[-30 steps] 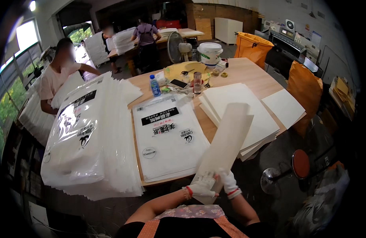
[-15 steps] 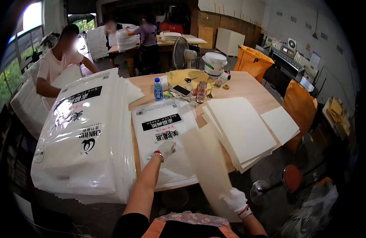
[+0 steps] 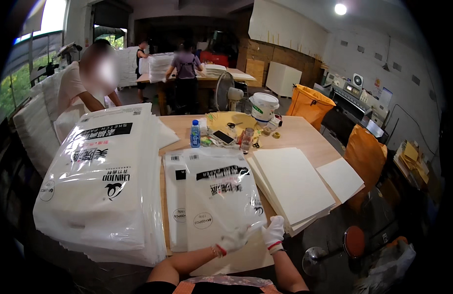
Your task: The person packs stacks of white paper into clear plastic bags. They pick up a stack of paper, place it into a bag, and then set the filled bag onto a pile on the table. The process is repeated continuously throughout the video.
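Observation:
A clear plastic bag (image 3: pixel 219 196) with dark print lies tilted over another printed bag (image 3: pixel 175 196) on the table. My gloved left hand (image 3: pixel 233 238) is at the bag's near edge, its fingers smeared by motion. My gloved right hand (image 3: pixel 274 232) is closed at the bag's near right corner, fingers pressed together on the plastic. Beneath both hands a cream sheet of paper (image 3: pixel 246 257) reaches to the table's near edge. Part of it is hidden by the bag and my hands, so I cannot tell whether it is inside.
A tall pile of printed plastic bags (image 3: pixel 96 191) stands left, a stack of cream paper (image 3: pixel 295 181) right. Farther back are a blue bottle (image 3: pixel 195 134), phone (image 3: pixel 223 137), glass tumbler (image 3: pixel 246 140), scissors (image 3: pixel 256 142) and white bucket (image 3: pixel 263 107). A co-worker (image 3: pixel 81 90) stands beyond the pile.
The cream sheet has gone from upright in my right hand to lying low at the near edge. A bag now slants over the other one. Both hands have come together.

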Demonstrator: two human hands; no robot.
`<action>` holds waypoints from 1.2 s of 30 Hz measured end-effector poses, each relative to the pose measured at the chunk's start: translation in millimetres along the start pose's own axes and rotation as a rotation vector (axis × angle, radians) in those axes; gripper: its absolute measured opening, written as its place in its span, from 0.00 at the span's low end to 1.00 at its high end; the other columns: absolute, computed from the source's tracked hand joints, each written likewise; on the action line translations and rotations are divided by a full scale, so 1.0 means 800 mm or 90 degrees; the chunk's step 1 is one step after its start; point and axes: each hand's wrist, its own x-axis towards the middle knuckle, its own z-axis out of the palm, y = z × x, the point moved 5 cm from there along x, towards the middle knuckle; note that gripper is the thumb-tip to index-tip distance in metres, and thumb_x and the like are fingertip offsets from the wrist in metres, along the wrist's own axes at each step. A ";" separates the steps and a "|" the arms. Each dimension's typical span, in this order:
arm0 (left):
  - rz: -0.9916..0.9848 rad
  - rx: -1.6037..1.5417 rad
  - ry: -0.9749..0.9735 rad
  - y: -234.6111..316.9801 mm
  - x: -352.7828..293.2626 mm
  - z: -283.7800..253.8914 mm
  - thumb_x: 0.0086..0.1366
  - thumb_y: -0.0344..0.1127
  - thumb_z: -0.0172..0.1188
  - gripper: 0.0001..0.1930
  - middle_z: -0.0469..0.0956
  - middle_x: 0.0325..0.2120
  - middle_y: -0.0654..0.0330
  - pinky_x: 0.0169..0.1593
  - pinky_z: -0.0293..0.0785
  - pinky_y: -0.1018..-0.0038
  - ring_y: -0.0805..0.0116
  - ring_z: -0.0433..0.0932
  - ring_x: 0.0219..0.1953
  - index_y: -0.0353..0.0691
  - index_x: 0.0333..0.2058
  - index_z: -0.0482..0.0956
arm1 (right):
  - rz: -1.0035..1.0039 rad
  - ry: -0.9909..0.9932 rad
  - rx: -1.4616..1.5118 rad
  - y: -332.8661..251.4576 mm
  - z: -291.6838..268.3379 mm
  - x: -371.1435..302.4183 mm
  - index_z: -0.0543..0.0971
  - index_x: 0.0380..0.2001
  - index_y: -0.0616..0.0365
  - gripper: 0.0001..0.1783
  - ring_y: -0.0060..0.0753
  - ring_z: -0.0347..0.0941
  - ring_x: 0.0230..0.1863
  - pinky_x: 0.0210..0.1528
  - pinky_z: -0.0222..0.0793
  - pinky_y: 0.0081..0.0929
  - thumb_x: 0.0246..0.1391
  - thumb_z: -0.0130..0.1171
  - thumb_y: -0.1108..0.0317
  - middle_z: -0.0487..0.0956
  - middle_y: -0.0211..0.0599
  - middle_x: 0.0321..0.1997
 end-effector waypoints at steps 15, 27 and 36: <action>-0.376 -0.055 0.043 -0.071 -0.298 -0.051 0.62 0.36 0.50 0.18 0.74 0.42 0.44 0.48 0.70 0.64 0.50 0.73 0.46 0.39 0.51 0.68 | -0.114 -0.392 0.243 0.038 -0.038 -0.114 0.65 0.55 0.51 0.26 0.53 0.68 0.51 0.50 0.67 0.39 0.51 0.53 0.68 0.58 0.54 0.61; -0.326 -0.197 0.312 -0.158 -0.317 0.063 0.58 0.29 0.48 0.10 0.74 0.34 0.55 0.40 0.71 0.68 0.62 0.74 0.36 0.36 0.39 0.71 | 0.132 -0.415 0.318 0.098 -0.097 -0.213 0.70 0.50 0.58 0.20 0.29 0.74 0.43 0.44 0.69 0.28 0.52 0.53 0.73 0.76 0.41 0.39; 0.033 -0.324 0.321 0.145 -0.161 -0.207 0.52 0.27 0.50 0.01 0.70 0.21 0.61 0.27 0.65 0.73 0.65 0.70 0.23 0.40 0.24 0.70 | 0.462 -0.451 1.086 0.009 0.062 -0.180 0.69 0.54 0.58 0.24 0.36 0.70 0.51 0.51 0.69 0.33 0.55 0.55 0.63 0.72 0.37 0.53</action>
